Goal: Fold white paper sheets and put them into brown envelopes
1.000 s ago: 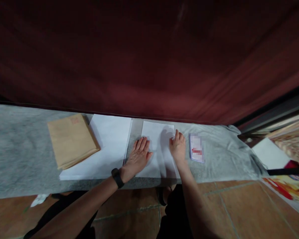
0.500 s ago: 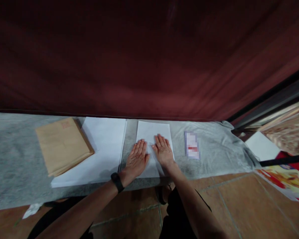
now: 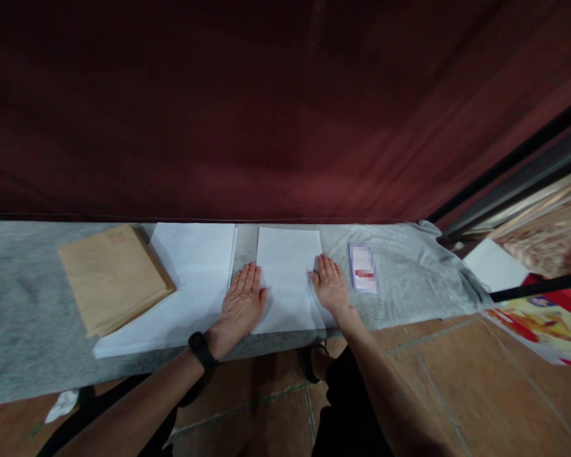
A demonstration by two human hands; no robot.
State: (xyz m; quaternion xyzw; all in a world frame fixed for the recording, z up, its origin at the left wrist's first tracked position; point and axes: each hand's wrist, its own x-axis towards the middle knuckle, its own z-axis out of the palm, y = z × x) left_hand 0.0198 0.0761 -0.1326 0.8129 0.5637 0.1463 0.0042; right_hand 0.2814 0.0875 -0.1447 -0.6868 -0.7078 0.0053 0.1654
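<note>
A white sheet of paper [image 3: 288, 273] lies flat on the grey cloth-covered table [image 3: 23, 304]. My left hand [image 3: 242, 303], with a black band on its wrist, rests open and flat on the sheet's left edge. My right hand [image 3: 330, 285] lies open and flat on the sheet's right edge. Both palms face down with fingers stretched toward the curtain. The middle of the sheet shows bare between them.
A larger stack of white paper [image 3: 185, 279] lies left of the sheet, with a brown envelope pile [image 3: 111, 276] on its left part. A small printed card pack [image 3: 363, 268] lies to the right. A dark red curtain [image 3: 266, 108] hangs behind. Tiled floor below.
Both hands have slid apart over the sheet, from side by side at its middle to its left and right edges. The view has shifted slightly.
</note>
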